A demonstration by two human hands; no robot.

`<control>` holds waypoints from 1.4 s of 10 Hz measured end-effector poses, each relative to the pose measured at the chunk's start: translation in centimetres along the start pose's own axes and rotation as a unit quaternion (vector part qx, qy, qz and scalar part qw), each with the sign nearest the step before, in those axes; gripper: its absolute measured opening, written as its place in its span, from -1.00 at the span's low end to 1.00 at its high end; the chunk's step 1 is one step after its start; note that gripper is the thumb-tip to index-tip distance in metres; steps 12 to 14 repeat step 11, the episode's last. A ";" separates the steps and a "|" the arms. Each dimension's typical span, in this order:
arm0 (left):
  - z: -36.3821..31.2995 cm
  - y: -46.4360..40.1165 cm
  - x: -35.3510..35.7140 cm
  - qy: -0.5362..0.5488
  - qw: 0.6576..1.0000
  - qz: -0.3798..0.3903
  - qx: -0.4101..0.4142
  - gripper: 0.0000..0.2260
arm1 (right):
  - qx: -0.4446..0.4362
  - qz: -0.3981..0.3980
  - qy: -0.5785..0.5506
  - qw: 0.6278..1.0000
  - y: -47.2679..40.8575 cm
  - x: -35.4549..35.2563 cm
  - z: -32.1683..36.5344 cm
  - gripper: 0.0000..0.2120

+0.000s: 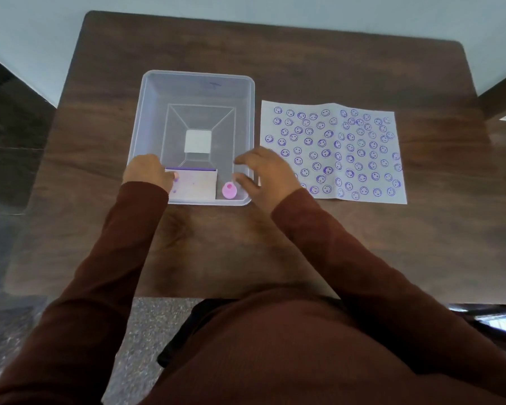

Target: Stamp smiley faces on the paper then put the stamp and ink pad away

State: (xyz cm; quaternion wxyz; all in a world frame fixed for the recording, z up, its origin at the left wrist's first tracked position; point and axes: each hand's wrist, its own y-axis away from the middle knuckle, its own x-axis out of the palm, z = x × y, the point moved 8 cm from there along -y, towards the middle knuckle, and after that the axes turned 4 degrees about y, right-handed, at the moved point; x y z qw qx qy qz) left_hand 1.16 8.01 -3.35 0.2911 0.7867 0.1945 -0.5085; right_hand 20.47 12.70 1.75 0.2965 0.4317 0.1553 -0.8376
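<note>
A clear plastic bin stands on the dark wooden table. Inside its near edge lies the white ink pad with a purple rim, and my left hand grips its left end. The pink stamp stands upright in the bin's near right corner. My right hand hovers just to the right of the stamp, fingers spread, holding nothing. The white paper, covered with several purple smiley faces, lies flat to the right of the bin.
A white square label shows at the bin's bottom. The table's near edge is close to my body, and speckled floor lies below it. Dark furniture stands at both sides.
</note>
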 end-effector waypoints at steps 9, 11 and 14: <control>7.0 2.8 0.1 0.228 0.971 -0.066 -0.010 -0.62 | 0.281 -0.029 0.179 0.942 7.4 -0.9 -19.1 -0.35; 7.1 1.7 -4.5 0.260 0.958 -0.117 -0.007 -0.57 | 0.303 -0.099 0.060 0.946 5.1 -4.6 -15.8 -0.33; 7.1 1.7 -4.5 0.260 0.958 -0.117 -0.007 -0.57 | 0.303 -0.099 0.060 0.946 5.1 -4.6 -15.8 -0.33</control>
